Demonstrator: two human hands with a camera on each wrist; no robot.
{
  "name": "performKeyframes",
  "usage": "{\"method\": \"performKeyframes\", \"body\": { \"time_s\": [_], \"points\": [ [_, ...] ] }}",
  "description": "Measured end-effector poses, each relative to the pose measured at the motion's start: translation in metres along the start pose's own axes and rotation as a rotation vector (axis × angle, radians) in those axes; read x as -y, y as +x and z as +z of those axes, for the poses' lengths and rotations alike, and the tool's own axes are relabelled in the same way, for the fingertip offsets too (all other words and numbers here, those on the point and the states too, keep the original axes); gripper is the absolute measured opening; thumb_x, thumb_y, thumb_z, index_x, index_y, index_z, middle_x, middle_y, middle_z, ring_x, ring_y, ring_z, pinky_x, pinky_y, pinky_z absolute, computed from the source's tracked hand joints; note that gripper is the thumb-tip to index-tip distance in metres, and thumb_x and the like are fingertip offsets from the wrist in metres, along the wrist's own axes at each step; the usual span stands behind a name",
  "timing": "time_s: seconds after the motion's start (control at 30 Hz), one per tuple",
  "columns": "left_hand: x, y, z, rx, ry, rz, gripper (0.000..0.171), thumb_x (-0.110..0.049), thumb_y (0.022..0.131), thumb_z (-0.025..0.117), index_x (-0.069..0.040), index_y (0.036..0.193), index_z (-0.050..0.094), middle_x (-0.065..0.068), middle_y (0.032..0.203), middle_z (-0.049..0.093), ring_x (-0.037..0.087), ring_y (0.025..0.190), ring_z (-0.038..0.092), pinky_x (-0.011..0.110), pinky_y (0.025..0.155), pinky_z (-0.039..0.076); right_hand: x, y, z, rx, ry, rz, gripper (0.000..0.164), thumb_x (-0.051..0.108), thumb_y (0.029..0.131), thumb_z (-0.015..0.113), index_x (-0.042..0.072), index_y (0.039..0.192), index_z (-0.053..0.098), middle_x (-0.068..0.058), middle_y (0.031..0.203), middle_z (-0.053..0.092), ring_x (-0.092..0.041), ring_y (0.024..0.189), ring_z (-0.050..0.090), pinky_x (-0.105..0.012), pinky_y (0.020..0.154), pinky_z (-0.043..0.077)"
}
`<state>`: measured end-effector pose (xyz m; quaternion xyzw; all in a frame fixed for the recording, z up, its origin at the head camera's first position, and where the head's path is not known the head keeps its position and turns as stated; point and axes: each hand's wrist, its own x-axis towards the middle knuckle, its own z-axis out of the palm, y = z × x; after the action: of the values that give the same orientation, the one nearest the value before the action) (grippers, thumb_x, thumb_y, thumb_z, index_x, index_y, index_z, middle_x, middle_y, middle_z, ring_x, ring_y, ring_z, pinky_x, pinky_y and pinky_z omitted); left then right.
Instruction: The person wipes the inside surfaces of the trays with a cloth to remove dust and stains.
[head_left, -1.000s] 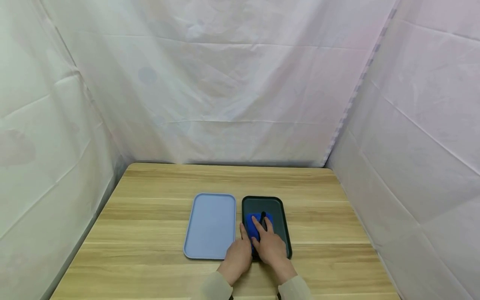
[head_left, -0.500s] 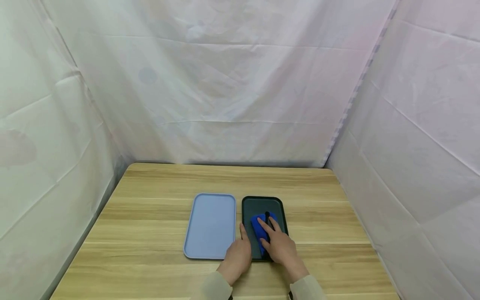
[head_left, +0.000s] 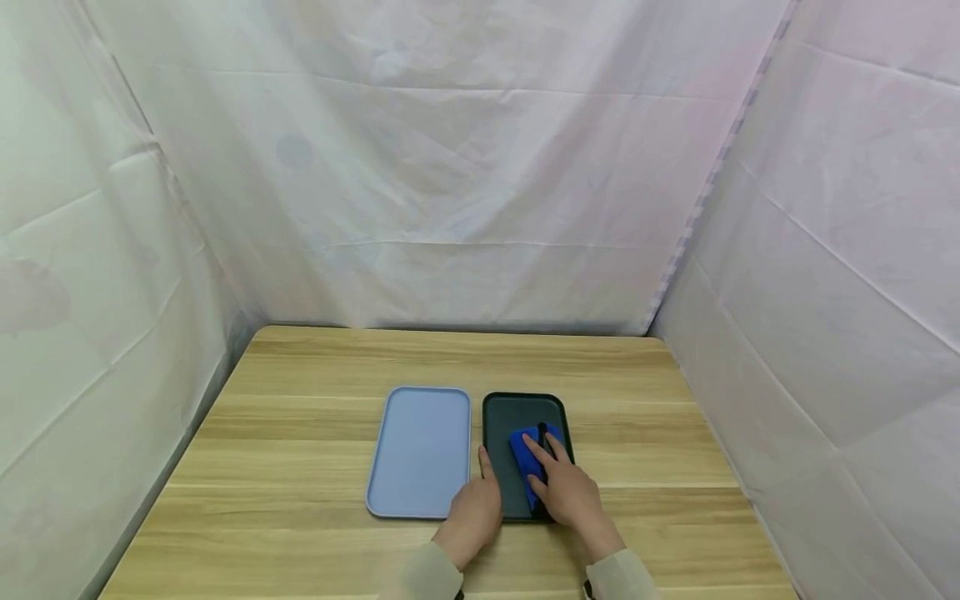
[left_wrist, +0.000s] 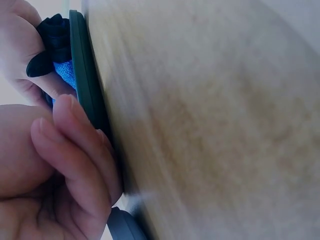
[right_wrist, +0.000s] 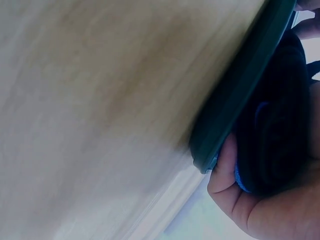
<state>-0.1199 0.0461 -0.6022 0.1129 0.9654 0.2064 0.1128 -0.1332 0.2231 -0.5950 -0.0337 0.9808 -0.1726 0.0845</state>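
A dark green tray (head_left: 517, 410) lies on the table, with a blue fuzzy pad (head_left: 523, 454) inside its near right part. Along the pad runs a black strip (head_left: 542, 430), which my right hand (head_left: 570, 493) straddles with spread fingers. That hand holds the pad down against the tray; one finger bends round the pad's side in the right wrist view. My left hand (head_left: 476, 504) sits at the tray's near left corner, index finger straight along the left rim. Its other fingers, loosely bent, rest against the tray's outer wall (left_wrist: 90, 75) in the left wrist view.
A light blue tray (head_left: 420, 454) lies just left of the green one, a narrow gap between them. Both stand on a wood-grain table (head_left: 315, 433). White cloth walls (head_left: 480, 167) surround the table at the back and both sides.
My right hand has slid the blue pad to the right across the green tray, from its left part to its right side. My left hand and both trays stay nearly in place.
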Motion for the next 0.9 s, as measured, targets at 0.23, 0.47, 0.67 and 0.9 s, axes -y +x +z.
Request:
{"method": "performKeyframes", "body": {
  "time_s": [0.23, 0.47, 0.67, 0.9],
  "points": [
    [0.001, 0.002, 0.000, 0.027, -0.010, -0.011, 0.094, -0.009, 0.090, 0.075, 0.013, 0.160, 0.017, 0.005, 0.055, 0.056, 0.014, 0.045, 0.052, 0.030, 0.048, 0.049, 0.001, 0.006, 0.001, -0.030, -0.002, 0.017, 0.066, 0.036, 0.100, 0.068, 0.039, 0.160, 0.039, -0.017, 0.166, 0.036, -0.022, 0.066, 0.063, -0.037, 0.052, 0.046],
    [0.002, 0.002, 0.000, 0.030, -0.014, -0.004, 0.091, -0.008, 0.092, 0.073, 0.013, 0.160, 0.017, 0.004, 0.053, 0.053, 0.014, 0.043, 0.050, 0.030, 0.046, 0.046, 0.013, 0.016, 0.005, -0.055, 0.025, 0.091, 0.067, 0.038, 0.102, 0.064, 0.035, 0.162, 0.035, -0.022, 0.166, 0.032, -0.022, 0.059, 0.058, -0.040, 0.051, 0.047],
    [0.002, 0.001, 0.000, 0.019, -0.019, 0.001, 0.091, -0.007, 0.091, 0.074, 0.013, 0.160, 0.017, 0.002, 0.052, 0.051, 0.013, 0.041, 0.047, 0.029, 0.044, 0.044, 0.021, 0.026, 0.006, -0.060, 0.036, 0.158, 0.067, 0.039, 0.103, 0.062, 0.034, 0.163, 0.033, -0.024, 0.167, 0.027, -0.022, 0.053, 0.053, -0.041, 0.052, 0.046],
    [0.000, 0.000, -0.003, 0.063, -0.015, -0.018, 0.091, -0.008, 0.093, 0.071, 0.010, 0.162, 0.014, 0.003, 0.051, 0.051, 0.013, 0.040, 0.048, 0.029, 0.043, 0.043, 0.025, 0.039, 0.006, -0.058, 0.058, 0.186, 0.067, 0.037, 0.104, 0.059, 0.031, 0.164, 0.031, -0.026, 0.168, 0.024, -0.023, 0.052, 0.053, -0.042, 0.051, 0.045]
  ]
}}
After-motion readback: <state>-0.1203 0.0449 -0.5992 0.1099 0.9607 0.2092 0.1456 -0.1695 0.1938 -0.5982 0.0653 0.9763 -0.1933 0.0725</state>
